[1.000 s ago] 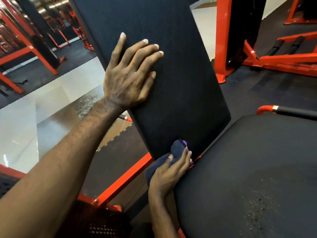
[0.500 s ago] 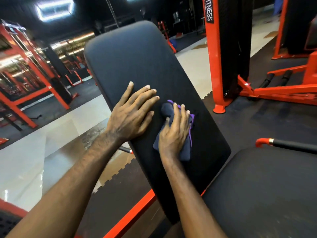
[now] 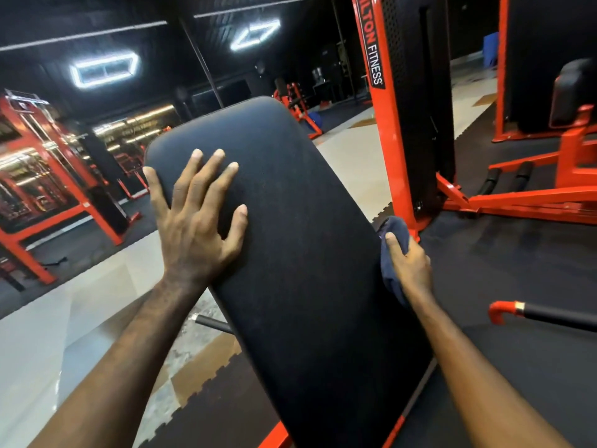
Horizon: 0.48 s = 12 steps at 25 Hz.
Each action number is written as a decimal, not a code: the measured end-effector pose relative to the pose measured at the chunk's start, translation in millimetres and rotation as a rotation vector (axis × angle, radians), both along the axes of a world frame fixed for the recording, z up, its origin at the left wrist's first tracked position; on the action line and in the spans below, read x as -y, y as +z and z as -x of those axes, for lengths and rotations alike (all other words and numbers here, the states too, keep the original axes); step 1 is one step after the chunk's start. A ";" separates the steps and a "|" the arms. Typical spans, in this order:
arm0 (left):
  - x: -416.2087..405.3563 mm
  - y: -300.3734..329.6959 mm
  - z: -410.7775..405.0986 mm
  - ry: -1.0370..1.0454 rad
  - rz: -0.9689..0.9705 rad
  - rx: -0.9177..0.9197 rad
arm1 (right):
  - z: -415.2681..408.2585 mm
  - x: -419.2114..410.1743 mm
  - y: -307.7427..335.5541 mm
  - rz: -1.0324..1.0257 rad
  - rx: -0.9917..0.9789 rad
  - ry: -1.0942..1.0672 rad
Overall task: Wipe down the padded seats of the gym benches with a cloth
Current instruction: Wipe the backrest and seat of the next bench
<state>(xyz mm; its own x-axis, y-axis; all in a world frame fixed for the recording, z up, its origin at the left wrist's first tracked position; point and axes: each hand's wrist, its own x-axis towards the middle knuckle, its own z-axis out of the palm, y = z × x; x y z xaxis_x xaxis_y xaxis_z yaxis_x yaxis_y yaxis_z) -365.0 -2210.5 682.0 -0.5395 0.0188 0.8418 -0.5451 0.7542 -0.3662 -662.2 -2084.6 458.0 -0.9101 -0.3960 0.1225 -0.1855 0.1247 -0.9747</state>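
view: single head-worn wide-angle camera | aim: forward and down along both forearms | range: close, backrest pad (image 3: 290, 253) filling frame centre | periphery: red machine frame (image 3: 387, 124) seen upper right, edges curved by lens | overlap: none, one view only

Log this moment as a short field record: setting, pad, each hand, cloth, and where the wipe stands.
setting: gym, orange machine frames
pad: black inclined bench pad
left hand: flat on the pad's upper left, fingers spread
right hand: grip on the cloth at the pad's right edge
cloth: dark blue, bunched against the pad's side
wipe stage: cloth on the edge, not the face
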 end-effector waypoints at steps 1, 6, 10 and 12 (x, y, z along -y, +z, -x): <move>-0.4 -0.3 -0.1 0.002 -0.009 -0.015 | 4.6 -0.3 10.3 -0.023 0.013 0.036; -0.5 1.2 0.9 -0.021 -0.052 -0.071 | 9.3 56.6 142.9 0.129 -0.099 0.166; 1.3 -3.7 0.5 -0.071 -0.153 -0.201 | 8.4 55.6 156.4 0.148 -0.176 0.297; 1.6 -6.0 0.8 -0.085 -0.198 -0.250 | 23.8 30.2 115.0 -0.016 -0.152 0.364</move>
<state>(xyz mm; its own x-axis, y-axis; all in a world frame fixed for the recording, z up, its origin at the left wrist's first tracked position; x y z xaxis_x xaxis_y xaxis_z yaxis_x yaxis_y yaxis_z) -365.8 -2212.1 676.0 -0.3191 -0.1228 0.9397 -0.5315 0.8442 -0.0702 -686.0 -2114.8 573.1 -0.6821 -0.6921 0.2360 -0.3622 0.0395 -0.9313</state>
